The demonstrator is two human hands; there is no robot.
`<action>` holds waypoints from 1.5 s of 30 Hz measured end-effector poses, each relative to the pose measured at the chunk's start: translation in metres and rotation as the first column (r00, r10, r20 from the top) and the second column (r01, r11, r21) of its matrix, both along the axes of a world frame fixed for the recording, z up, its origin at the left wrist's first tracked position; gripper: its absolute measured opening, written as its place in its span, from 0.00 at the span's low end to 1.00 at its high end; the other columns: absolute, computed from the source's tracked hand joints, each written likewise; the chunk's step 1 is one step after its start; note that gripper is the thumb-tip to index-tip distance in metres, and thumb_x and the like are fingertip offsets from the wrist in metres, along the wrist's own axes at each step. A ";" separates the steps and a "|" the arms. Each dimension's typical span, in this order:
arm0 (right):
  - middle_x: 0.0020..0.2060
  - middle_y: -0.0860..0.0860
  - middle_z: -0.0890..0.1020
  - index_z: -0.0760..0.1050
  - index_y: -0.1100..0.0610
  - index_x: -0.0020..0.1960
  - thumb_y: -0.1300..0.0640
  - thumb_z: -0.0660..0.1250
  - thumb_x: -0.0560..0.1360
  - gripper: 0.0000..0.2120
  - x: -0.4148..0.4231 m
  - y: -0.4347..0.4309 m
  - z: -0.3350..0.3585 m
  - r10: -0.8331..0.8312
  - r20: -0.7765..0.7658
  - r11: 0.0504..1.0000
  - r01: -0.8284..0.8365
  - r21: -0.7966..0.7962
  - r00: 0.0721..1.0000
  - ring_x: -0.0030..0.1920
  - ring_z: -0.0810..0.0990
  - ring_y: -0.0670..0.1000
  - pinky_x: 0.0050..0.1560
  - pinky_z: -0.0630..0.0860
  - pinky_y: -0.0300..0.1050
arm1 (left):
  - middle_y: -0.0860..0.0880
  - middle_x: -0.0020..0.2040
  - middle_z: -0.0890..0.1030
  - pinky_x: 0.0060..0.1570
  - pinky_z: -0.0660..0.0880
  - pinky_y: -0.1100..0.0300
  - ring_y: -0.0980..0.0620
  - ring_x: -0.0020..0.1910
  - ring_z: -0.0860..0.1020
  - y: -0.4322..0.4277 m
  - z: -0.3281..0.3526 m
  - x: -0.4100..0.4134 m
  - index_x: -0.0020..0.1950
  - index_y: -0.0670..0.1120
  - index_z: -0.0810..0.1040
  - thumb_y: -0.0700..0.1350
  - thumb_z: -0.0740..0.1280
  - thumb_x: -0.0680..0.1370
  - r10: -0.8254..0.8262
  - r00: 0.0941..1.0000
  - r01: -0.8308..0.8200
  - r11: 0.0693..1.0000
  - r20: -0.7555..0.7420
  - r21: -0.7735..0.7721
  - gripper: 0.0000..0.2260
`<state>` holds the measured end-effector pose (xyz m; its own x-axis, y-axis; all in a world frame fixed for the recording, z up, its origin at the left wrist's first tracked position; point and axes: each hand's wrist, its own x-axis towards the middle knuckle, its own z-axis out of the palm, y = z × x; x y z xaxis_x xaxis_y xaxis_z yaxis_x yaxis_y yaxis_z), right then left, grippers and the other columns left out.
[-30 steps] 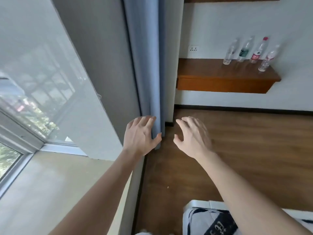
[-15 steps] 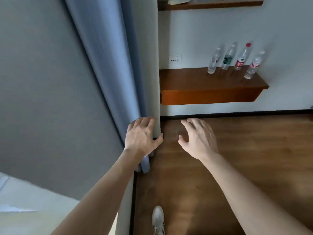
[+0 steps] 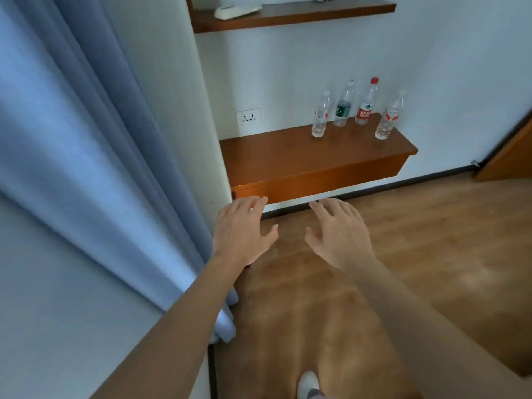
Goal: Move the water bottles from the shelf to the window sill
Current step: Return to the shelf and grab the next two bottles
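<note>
Step in hand, as judged: approach to the shelf (image 3: 288,156), nothing yet grasped. Locate the four water bottles (image 3: 365,110) upright at 1 o'clock, on the right part of the shelf near the wall, well apart from both hands; window sill not in view. Note the left hand (image 3: 241,228) at 12 o'clock, fingers straight and loosely spread, empty; note the right hand (image 3: 341,234) just beside it at its 3 o'clock, fingers spread and slightly bent, empty. Close in before reaching; take the two outer, nearer bottles first, one per hand; wrap around the mid-body at the label; lift straight up to avoid toppling neighbours; squeeze gently, as probably thin-walled.
</note>
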<state>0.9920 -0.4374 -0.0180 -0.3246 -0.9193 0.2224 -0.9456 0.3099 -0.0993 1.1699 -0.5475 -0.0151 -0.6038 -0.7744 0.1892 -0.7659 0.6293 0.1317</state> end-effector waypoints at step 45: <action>0.66 0.52 0.78 0.73 0.51 0.70 0.42 0.69 0.74 0.27 -0.539 -0.382 -0.058 -0.012 0.083 0.999 0.009 0.032 0.996 0.69 0.75 0.57 0.70 0.69 0.56 | 0.55 0.72 0.72 0.72 0.65 0.49 0.51 0.73 0.69 -0.382 -0.075 -0.497 0.72 0.57 0.68 0.69 0.59 0.75 0.157 0.986 -0.162 0.982 0.054 0.093 0.28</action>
